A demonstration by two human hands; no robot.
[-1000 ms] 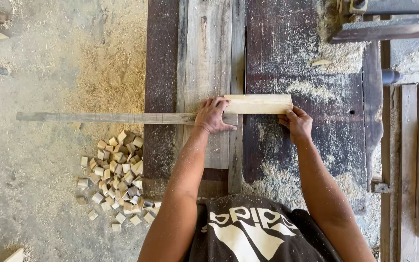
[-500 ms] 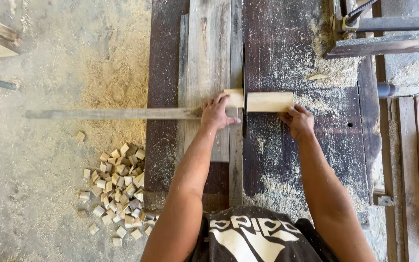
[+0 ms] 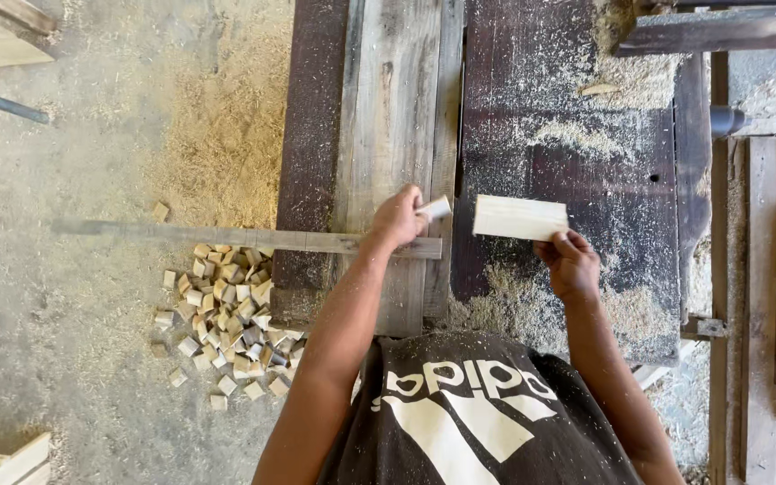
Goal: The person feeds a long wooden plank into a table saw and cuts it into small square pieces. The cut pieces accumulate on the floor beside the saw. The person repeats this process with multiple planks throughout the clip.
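My left hand point(image 3: 397, 217) grips a small pale offcut of wood point(image 3: 435, 208) above a long thin grey batten point(image 3: 244, 239) that lies across the saw table and sticks out far to the left. My right hand point(image 3: 569, 261) holds the near edge of a pale rectangular wood piece point(image 3: 520, 217) on the dark right half of the table point(image 3: 577, 180). A narrow gap, over the slot in the table, separates the offcut from the larger piece.
A heap of several small wood blocks point(image 3: 226, 314) lies on the sawdust-covered floor at the left. Sawdust piles point(image 3: 577, 135) cover the table. A dark beam point(image 3: 720, 31) crosses the top right; boards point(image 3: 774, 269) run along the right.
The single pale piece that lay under both hands is now in two: a small offcut in my left hand and a larger piece in my right. The parts have moved apart.
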